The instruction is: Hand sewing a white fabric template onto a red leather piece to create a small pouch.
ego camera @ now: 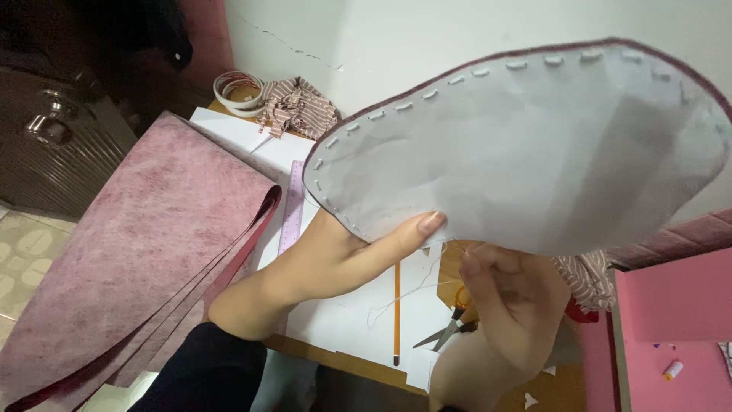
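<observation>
**Stitched oval held up over a sewing table**

A white wall (427, 30) rises behind a wooden table (343, 362) spread with white paper (335, 313). Mauve felt (145, 252) hangs folded off the table's left side. Largest in view is the oval piece (526, 152), grey-white with a maroon edge and a line of running stitches, raised in the air above the table. The left hand (335, 255) pinches its lower edge, thumb pressed on the front face, fingers hidden behind. The right hand (507, 297) sits just under that edge, fingers curled narrowly together; a thin thread (404, 294) trails down beside it. Below lie scissors (450, 324), a pencil (396, 313) and a purple ruler (292, 206).
</observation>
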